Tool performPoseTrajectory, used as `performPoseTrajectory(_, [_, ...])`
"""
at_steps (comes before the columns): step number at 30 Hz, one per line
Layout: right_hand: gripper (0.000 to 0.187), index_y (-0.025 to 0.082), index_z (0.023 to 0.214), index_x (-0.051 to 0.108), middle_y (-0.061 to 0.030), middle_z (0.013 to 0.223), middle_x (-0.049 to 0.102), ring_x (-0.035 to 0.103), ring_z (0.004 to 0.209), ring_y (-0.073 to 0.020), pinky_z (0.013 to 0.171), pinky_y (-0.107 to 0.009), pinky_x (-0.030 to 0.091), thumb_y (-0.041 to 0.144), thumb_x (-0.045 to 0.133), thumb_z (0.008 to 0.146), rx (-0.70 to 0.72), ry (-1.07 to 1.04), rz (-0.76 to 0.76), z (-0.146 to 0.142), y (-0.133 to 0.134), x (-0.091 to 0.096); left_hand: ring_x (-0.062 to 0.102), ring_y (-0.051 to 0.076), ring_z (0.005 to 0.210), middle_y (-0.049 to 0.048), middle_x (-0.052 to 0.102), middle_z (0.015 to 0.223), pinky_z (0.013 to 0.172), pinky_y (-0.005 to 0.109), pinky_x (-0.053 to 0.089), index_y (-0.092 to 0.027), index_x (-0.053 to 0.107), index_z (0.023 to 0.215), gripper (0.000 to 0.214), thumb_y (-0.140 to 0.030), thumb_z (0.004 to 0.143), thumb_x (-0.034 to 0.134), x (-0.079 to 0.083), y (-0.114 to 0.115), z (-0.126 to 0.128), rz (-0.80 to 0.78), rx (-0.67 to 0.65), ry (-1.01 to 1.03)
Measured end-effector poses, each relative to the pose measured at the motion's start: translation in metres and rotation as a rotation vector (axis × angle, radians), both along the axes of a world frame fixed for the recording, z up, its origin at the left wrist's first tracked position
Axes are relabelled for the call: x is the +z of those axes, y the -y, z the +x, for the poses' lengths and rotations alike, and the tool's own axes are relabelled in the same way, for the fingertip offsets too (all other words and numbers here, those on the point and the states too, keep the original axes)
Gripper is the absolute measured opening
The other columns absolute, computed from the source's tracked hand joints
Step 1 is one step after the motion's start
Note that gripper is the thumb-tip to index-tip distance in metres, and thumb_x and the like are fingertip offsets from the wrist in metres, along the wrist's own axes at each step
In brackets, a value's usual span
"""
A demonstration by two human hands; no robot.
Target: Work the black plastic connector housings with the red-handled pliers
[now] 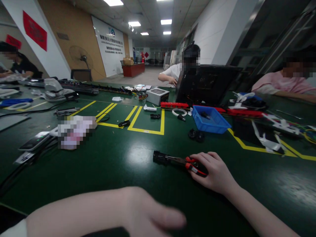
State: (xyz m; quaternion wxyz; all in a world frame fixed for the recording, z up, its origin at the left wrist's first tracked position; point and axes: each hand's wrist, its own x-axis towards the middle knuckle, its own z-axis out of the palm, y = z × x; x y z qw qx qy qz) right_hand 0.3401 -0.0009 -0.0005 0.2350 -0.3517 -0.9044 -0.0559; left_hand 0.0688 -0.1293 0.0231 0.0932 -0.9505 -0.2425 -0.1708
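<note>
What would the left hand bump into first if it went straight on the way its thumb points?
Probably the person's own right forearm, across the green table. But the left hand looks blurred and perhaps raised, so it might pass above; one view leaves the depth unclear.

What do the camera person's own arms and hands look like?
The left hand and right hand wear no gloves, and I see no watch. A plain whitish sleeve shows low on the left forearm. The right forearm shows no sleeve. The left hand is blurry.
</note>
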Motion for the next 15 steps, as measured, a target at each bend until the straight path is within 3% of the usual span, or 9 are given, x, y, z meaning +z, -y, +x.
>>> performPoseTrajectory(2, [0.033,0.021,0.107,0.063,-0.007,0.096,0.072,0.067,0.083,-0.0209,0.083,-0.04,0.046,0.036,0.065,0.078,-0.005,-0.001,0.003,0.0,0.0,0.0,0.06,0.016,0.115,-0.0075,0.064,0.127,0.091,0.033,0.055,-0.048,0.047,0.135,0.04,-0.036,0.097,0.046,-0.002,-0.044,-0.002,0.021,-0.166,0.029])
performPoseTrajectory(5, [0.032,0.021,0.106,0.064,-0.0069,0.096,0.072,0.067,0.082,-0.0209,0.077,-0.038,0.049,0.036,0.065,0.078,-0.012,0.006,-0.015,-0.001,0.001,0.001,0.061,0.021,0.111,0.0093,0.063,0.127,0.09,0.036,0.053,-0.018,0.056,0.129,0.033,-0.022,0.097,0.046,-0.009,-0.093,-0.009,-0.051,0.042,0.129])
performPoseTrajectory(9, [0.035,0.022,0.11,0.064,-0.0077,0.097,0.072,0.067,0.081,-0.0216,0.07,-0.035,0.053,0.037,0.065,0.078,-0.013,-0.019,-0.044,0.003,-0.001,0.0,0.061,0.022,0.107,0.0111,0.062,0.123,0.088,0.035,0.055,-0.016,0.054,0.128,0.037,-0.028,0.093,0.058,-0.024,-0.115,-0.019,-0.24,0.164,0.159])
performPoseTrajectory(15, [0.041,0.025,0.116,0.062,-0.0078,0.1,0.071,0.069,0.08,-0.0228,0.068,-0.036,0.056,0.044,0.064,0.08,0.006,-0.067,-0.071,0.011,-0.01,-0.014,0.061,0.02,0.108,0.0108,0.06,0.123,0.087,0.032,0.056,-0.016,0.054,0.129,0.036,-0.031,0.096,0.056,-0.031,-0.117,-0.024,-0.275,0.178,0.161])
